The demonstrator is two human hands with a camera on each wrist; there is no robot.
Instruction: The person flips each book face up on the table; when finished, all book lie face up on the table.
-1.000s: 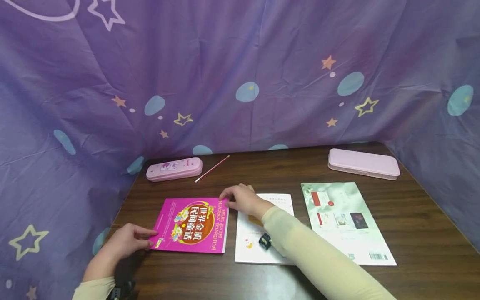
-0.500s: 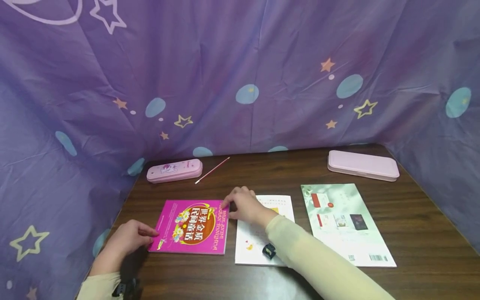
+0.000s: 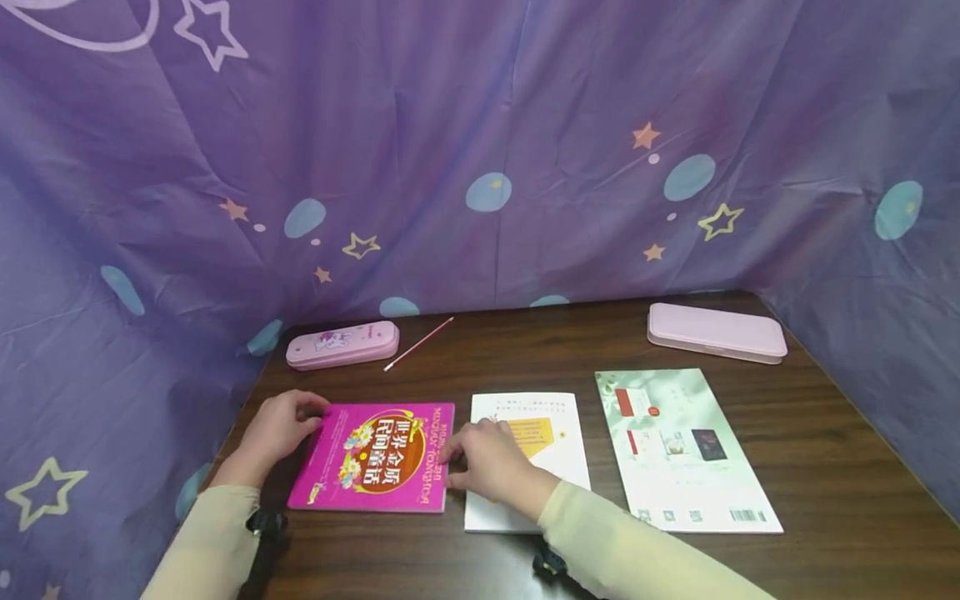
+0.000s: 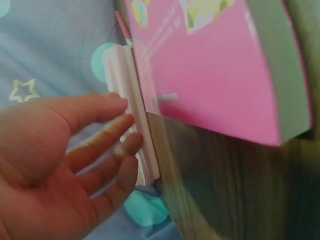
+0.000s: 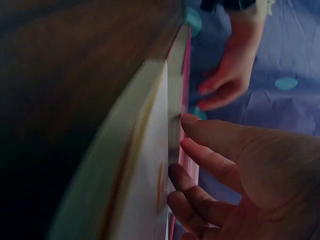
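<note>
A pink book (image 3: 330,467) with Chinese lettering lies flat on the dark wooden table, left of centre in the head view. My left hand (image 3: 273,429) is at its upper left corner. In the left wrist view, that hand's fingers are loosely bent and apart from the pink cover (image 4: 215,75), holding nothing. My right hand (image 3: 491,467) is at the book's right side, over the white book (image 3: 566,467). Seen from the right wrist, thumb and fingertips of the right hand (image 5: 270,170) touch the pink book's edge without curling round it.
A pale green and white booklet (image 3: 697,475) lies on the right. Behind are a pink pencil case (image 3: 345,346) with a rabbit picture, a thin pink stick (image 3: 420,343) and a plain pink case (image 3: 716,333). A purple patterned cloth (image 3: 480,125) hangs around the table.
My left hand has moved from the pink book's lower left corner up to its upper left corner. My right hand has slid down along the right edge. The book has barely moved.
</note>
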